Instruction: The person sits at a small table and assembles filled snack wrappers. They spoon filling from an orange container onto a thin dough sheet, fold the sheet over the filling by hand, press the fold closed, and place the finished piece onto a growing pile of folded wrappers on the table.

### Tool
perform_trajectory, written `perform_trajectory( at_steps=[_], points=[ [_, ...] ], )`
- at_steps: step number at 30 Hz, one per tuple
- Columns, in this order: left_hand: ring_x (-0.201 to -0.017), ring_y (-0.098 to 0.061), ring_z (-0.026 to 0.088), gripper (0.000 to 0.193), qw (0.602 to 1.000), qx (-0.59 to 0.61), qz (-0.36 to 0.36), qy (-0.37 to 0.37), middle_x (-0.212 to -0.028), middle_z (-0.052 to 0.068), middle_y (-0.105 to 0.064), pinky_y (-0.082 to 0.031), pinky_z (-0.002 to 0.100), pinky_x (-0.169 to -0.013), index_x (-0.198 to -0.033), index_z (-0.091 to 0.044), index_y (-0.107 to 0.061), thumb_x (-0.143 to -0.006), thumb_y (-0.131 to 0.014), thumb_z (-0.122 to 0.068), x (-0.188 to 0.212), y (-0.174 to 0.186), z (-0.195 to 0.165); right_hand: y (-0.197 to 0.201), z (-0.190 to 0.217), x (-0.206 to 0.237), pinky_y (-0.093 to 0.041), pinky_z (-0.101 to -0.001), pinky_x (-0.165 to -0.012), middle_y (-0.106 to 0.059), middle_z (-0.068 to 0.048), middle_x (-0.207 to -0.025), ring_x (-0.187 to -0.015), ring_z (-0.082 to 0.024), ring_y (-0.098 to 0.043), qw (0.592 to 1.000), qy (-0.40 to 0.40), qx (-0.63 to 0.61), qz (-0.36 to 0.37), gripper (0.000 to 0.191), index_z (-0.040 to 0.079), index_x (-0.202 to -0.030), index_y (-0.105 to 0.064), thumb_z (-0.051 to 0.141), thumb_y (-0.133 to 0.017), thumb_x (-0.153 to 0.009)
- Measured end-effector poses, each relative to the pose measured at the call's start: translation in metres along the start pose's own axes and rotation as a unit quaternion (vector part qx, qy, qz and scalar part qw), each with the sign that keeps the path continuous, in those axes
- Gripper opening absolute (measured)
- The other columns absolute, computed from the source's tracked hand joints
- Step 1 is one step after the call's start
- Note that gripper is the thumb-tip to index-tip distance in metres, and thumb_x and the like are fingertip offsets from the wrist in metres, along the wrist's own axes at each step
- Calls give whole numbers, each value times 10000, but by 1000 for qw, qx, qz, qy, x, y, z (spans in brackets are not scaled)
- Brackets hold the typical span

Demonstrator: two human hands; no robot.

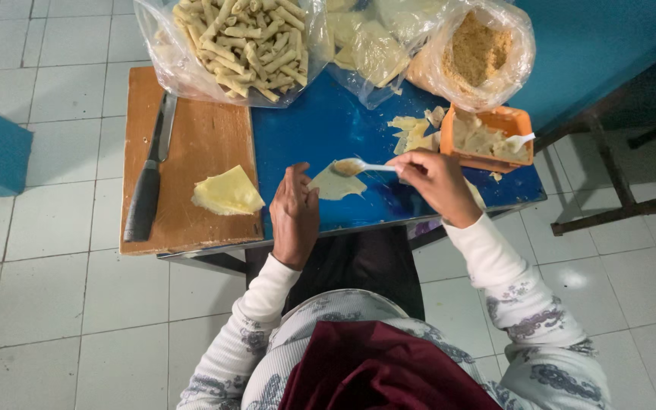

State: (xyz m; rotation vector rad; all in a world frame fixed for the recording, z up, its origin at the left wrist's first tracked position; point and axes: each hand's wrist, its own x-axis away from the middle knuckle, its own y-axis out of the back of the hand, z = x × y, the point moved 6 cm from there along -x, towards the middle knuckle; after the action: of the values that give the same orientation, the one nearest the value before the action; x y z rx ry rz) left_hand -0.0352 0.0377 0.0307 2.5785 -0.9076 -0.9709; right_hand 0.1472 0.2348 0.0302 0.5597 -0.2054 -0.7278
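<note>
My left hand (294,215) rests on the blue table (320,129), its fingertips touching the near edge of a thin pale wrapper sheet (337,186) lying flat. My right hand (436,179) grips a white plastic spoon (358,166) by its handle, and the bowl of the spoon, loaded with brownish filling, hovers just above the sheet. A stack of folded pale wrappers (226,192) lies on the wooden cutting board (191,144) to the left.
A black-handled knife (150,179) lies on the board's left side. At the back stand clear bags of rolled sticks (241,42), wrappers (370,45) and crumbs (478,53). An orange tub (490,137) holds filling and another spoon. Tiled floor surrounds the table.
</note>
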Motion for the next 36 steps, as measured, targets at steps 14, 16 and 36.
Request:
perform_trajectory(
  at_steps=[14, 16, 36],
  points=[
    [-743, -679, 208, 408, 996, 89, 26, 3, -919, 118, -660, -559, 311, -697, -1238, -2, -569, -865, -701, 96, -10, -5, -4, -30, 67, 50, -470, -410, -852, -627, -42, -976, -924, -270, -623, 871, 343, 299, -187, 199, 101, -1071, -740, -12, -728, -908],
    [-746, -679, 209, 411, 995, 95, 31, -3, -913, 116, -658, -558, 311, -702, -1238, -4, -566, -862, -700, 97, -12, -5, -3, -29, 65, 52, -471, -410, -860, -618, -42, -982, -925, -259, -624, 860, 356, 310, -192, 206, 99, -1088, -746, -8, -732, -913],
    [-795, -688, 196, 468, 989, 102, 92, -49, -963, 108, -651, -575, 304, -737, -1224, 0, -553, -814, -750, 111, -12, -7, -5, 123, 54, -24, -423, -450, -1012, -618, -81, -1080, -1055, -292, -573, 821, 190, 412, -346, 69, 82, -1077, -680, 20, -680, -1109]
  ],
)
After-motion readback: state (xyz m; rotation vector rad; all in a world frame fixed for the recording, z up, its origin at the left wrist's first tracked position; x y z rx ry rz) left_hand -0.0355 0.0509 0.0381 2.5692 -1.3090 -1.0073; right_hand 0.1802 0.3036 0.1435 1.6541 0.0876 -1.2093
